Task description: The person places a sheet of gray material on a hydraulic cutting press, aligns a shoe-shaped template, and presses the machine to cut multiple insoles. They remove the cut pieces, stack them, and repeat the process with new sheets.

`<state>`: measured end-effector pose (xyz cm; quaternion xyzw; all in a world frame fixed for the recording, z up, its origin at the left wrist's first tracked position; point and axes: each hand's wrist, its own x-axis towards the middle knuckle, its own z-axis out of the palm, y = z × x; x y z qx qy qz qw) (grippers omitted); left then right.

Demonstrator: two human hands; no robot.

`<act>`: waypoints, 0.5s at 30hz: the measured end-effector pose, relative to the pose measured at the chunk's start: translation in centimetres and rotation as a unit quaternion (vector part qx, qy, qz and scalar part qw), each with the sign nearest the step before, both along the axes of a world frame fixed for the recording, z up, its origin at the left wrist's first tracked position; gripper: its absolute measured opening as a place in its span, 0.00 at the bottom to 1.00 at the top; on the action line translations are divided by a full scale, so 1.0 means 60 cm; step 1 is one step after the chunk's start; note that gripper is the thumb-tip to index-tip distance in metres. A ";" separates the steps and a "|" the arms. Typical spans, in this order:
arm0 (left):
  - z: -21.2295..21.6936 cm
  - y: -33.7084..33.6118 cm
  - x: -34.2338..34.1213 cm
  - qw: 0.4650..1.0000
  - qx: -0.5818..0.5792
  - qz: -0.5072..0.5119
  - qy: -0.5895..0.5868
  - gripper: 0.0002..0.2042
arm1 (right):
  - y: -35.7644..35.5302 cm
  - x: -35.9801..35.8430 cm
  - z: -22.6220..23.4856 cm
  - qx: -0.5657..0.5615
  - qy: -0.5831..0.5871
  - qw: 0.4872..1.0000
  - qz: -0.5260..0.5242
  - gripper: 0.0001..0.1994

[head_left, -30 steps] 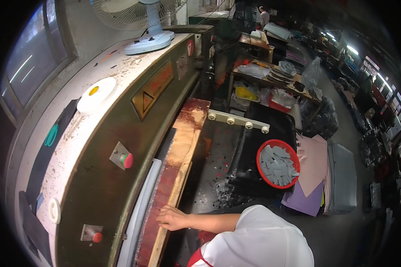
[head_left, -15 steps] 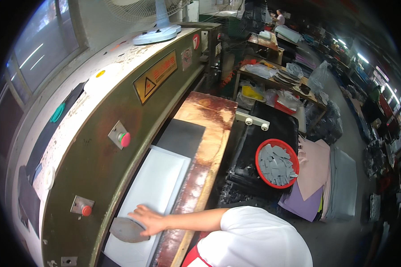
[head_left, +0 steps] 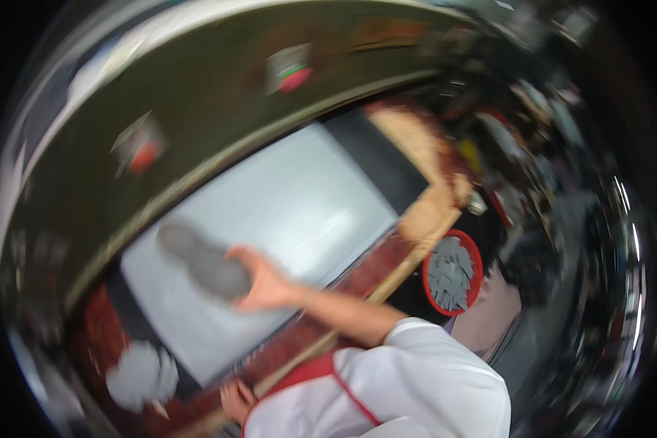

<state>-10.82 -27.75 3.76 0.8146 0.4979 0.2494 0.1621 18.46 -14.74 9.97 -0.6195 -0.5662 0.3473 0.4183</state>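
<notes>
Right hand [head_left: 269, 283] gripping a grey sole-shaped piece [head_left: 204, 264], over the left part of a pale sheet [head_left: 328, 197].
Thumb and fingers close about the piece's right end; the left hand [head_left: 237, 400] is at the table's [head_left: 425, 213] near edge, its grip unclear; right, a red basin [head_left: 479, 271] holds grey scraps [head_left: 450, 276].

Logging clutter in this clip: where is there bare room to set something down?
Most room: the pale grey sheet between the dark grey elongated piece at the right hand and the black strip at upper right. Less: below that piece. Crowded: the blurred pale grey pile near the left hand, and the red round basket holding flat grey pieces.
</notes>
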 end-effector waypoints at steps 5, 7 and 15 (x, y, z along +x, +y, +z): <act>0.037 -0.020 0.011 0.987 -0.090 0.124 0.053 0.02 | -0.014 0.080 0.025 0.029 -0.021 0.999 -0.038 0.40; 0.050 -0.010 0.023 0.992 -0.078 0.093 0.041 0.02 | -0.020 0.088 0.024 0.033 -0.156 0.986 -0.051 0.41; 0.069 -0.002 0.053 0.990 -0.058 0.118 0.055 0.02 | -0.017 0.118 -0.015 0.102 -0.180 0.978 -0.018 0.50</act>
